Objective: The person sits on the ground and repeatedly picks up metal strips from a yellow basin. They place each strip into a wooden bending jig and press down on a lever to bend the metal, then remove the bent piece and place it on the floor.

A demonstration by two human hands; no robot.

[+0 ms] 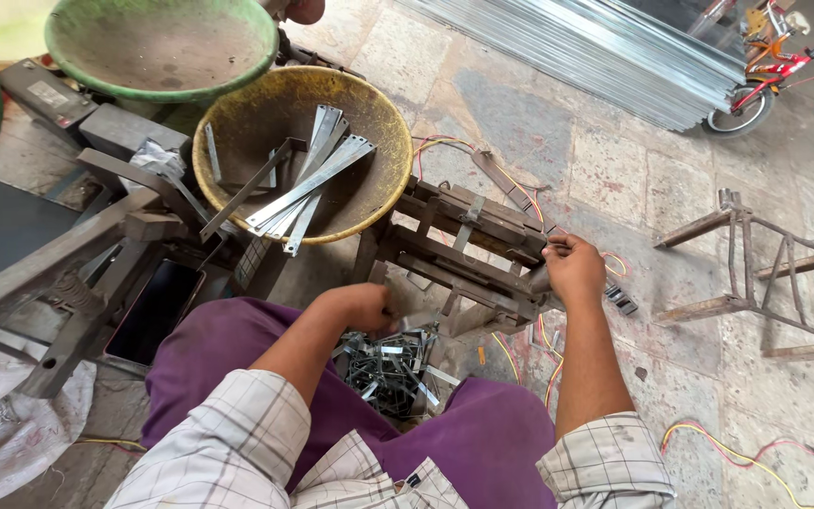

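While I sit on the stone floor point(633, 179) in purple trousers point(482, 443) and checked sleeves point(237, 443), a heap of small bent metal clips point(390, 369) lies between my knees, nearest to me. My left hand point(365, 306) reaches down into the far edge of that heap; its fingers curl under and are hidden, so I cannot tell whether they have closed on a clip. My right hand point(572, 269) is raised at the right end of a rusty metal press frame point(468, 254), which stands just beyond the heap. Its fingers are pinched together on a small part of that frame, which I cannot make out clearly. Red and yellow wires point(756, 457) trail over the floor to my right and loop around the frame.

Left of the frame, a heavier grey machine point(96, 245) slopes towards the left edge of view. Just beyond both, a worn yellow basin point(369, 203) holds several flat metal strips point(308, 184), their ends leaning over its near rim. A green basin point(157, 90) sits behind it, at the far left. To the right, well apart, an empty rusty stand point(774, 283) lies tilted on the floor. Farthest away, a stack of long bright metal lengths point(605, 52) lies beside a small red cycle point(770, 71).
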